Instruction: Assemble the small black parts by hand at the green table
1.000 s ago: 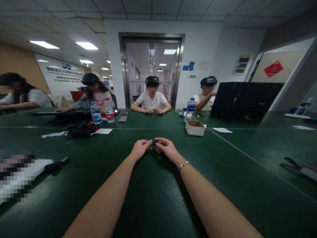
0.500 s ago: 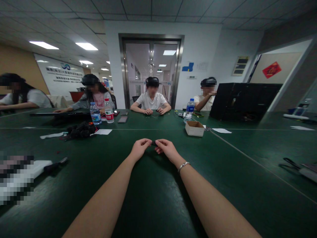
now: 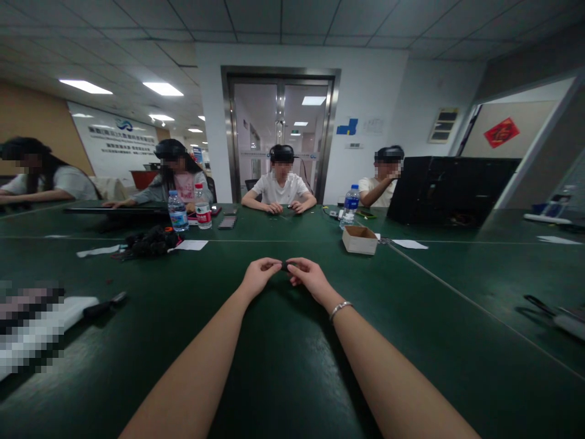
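A small black object (image 3: pixel 284 266) is pinched between my two hands above the green table (image 3: pixel 283 366); its kind is too small to make out. My left hand (image 3: pixel 260 275) grips its left end between thumb and fingers. On the other end, my right hand (image 3: pixel 311 277) closes with thumb and forefinger, its other fingers curled underneath. The fingertips of both hands nearly meet and cover most of the object. A silver bracelet (image 3: pixel 340 310) circles my right wrist.
Ahead to the right stands an open cardboard box (image 3: pixel 360 241), near a water bottle (image 3: pixel 351 204). To the left lie a tangled black bundle (image 3: pixel 153 242) and two bottles (image 3: pixel 178 212). A large black case (image 3: pixel 452 190) stands far right. Several people sit across the table.
The whole view has shifted slightly downward in the picture. Both hands keep their pinch on the small black object, with barely any movement of the fingers.
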A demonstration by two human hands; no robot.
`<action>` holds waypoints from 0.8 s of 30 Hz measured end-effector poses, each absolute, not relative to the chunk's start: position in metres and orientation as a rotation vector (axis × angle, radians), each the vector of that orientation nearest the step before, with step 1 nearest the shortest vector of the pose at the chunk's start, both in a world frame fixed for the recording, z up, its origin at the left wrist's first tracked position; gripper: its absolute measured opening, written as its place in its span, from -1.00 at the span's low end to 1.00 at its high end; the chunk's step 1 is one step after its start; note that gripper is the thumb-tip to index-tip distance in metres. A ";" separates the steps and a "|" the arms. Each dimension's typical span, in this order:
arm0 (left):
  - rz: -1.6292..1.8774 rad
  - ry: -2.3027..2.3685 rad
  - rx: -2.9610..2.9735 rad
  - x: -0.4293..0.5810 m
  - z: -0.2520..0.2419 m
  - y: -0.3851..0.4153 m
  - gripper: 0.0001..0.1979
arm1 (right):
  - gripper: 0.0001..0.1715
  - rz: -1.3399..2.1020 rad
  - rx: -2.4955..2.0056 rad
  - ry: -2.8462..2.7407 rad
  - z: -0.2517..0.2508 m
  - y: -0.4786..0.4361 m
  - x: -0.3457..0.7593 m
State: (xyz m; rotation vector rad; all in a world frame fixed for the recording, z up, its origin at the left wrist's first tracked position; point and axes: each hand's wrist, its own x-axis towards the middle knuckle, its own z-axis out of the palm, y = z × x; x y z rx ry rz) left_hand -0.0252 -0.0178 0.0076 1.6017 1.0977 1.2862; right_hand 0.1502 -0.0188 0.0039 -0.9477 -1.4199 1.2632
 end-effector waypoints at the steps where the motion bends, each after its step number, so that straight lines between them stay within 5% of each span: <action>1: 1.280 1.104 1.595 -0.025 0.008 -0.018 -0.64 | -0.50 1.259 -0.941 -1.429 0.004 -0.020 0.150; 24: 1.108 1.460 1.665 -0.026 0.009 -0.018 -0.43 | -0.54 1.180 -0.914 -1.486 0.003 -0.022 0.151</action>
